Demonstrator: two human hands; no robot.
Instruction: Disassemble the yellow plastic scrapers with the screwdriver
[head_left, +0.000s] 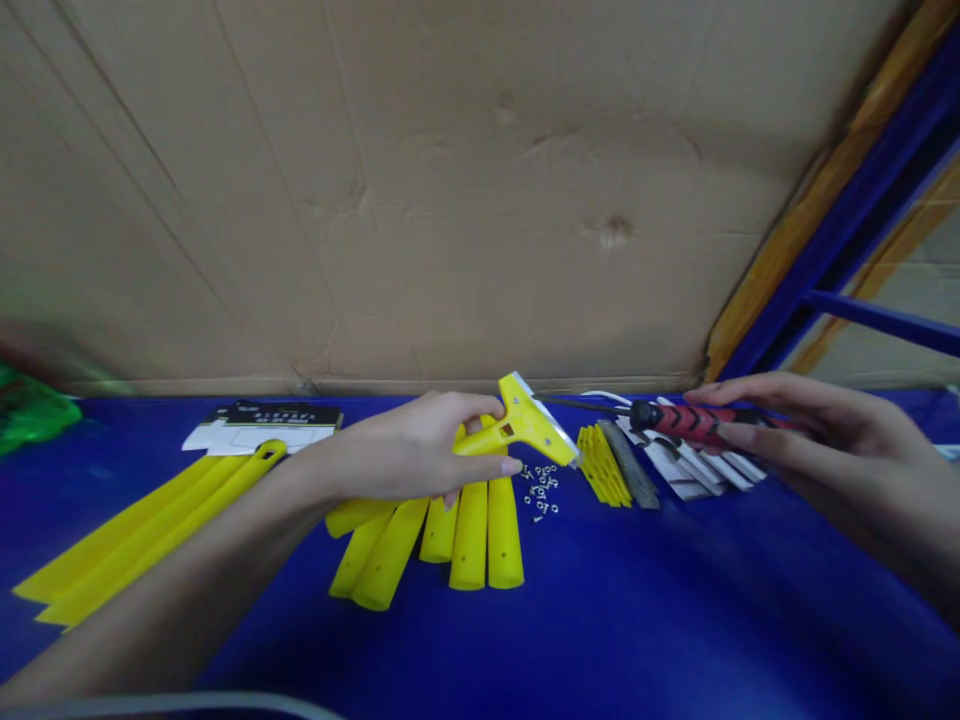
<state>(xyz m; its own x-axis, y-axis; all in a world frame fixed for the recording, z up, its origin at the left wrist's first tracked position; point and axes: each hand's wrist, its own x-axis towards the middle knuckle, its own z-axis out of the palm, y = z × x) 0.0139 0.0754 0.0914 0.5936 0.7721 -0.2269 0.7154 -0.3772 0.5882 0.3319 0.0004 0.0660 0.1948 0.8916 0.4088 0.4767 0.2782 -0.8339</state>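
From my end I see the left hand [431,440] closed on the stem of a yellow scraper head [531,422], thumb and fingers pinching it above the blue table [570,640]; below lie yellow tubular handles [469,545] and scattered small screws [541,487]; my right hand [862,435] grasps a red-and-black screwdriver [694,424] between thumb and half-straightened fingers, its shaft pointing at the scraper head; blur keeps me from telling whether they touch.
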